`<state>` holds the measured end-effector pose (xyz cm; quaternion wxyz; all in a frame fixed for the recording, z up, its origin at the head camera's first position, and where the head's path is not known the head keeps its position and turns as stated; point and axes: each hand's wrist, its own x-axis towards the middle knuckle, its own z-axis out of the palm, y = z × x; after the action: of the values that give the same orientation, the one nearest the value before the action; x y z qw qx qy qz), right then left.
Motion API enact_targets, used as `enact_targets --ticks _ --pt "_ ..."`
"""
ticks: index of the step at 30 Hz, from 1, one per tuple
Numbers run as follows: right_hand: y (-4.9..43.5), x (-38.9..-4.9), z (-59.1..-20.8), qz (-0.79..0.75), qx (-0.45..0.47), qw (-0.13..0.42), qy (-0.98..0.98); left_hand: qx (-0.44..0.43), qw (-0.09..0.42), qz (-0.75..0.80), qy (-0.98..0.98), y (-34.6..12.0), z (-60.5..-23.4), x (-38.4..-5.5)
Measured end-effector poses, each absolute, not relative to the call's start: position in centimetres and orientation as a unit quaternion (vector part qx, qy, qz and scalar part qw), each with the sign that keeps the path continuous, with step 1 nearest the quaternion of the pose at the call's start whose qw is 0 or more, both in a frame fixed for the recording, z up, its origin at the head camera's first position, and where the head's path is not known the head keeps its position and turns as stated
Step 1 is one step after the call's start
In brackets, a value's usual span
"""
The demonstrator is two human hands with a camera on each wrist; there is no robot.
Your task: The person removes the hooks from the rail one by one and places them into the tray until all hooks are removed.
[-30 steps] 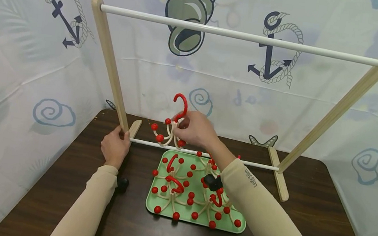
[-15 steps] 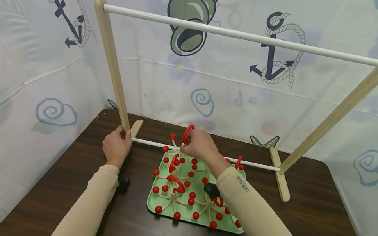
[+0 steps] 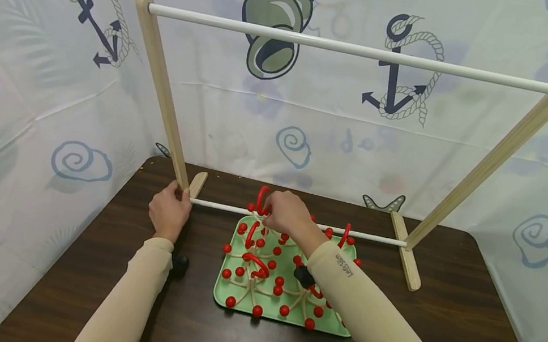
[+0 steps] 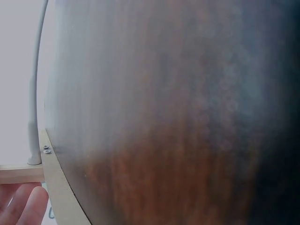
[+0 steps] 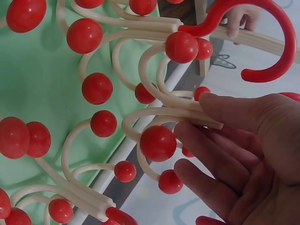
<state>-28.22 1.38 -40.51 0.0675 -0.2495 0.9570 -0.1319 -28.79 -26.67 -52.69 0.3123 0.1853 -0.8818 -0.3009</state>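
Observation:
My right hand point(image 3: 288, 214) pinches the cream stem of a small hanger point(image 5: 164, 112) between thumb and fingers, at the back edge of the green tray point(image 3: 282, 316). The hanger has a red hook point(image 3: 261, 199) on top and curved cream arms tipped with red balls. Similar hangers stand on the tray; one red hook point(image 3: 257, 265) lies near its front left. At the rack's left foot, my left hand point(image 3: 168, 212) grips the base of the wooden post point(image 3: 165, 95). In the left wrist view only a few fingertips point(image 4: 35, 206) show beside the wood.
The rack has a white upper bar point(image 3: 355, 49) and a white lower bar point(image 3: 373, 237) behind the tray. Its right post point(image 3: 490, 163) stands on a wooden foot point(image 3: 406, 256). A patterned cloth point(image 3: 329, 138) hangs behind the dark table point(image 3: 452, 307).
My right hand has come down with the hanger, from above the lower bar to the back of the tray. My left hand has stayed at the post.

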Motion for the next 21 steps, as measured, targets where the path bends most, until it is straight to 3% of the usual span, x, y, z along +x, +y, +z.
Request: enact_targets --ticks 21 --pt "0.3 -29.3 -41.4 -0.106 -0.29 0.083 0.948 0.192 0.313 -0.297 -0.882 -26.5 -52.8 -29.0"
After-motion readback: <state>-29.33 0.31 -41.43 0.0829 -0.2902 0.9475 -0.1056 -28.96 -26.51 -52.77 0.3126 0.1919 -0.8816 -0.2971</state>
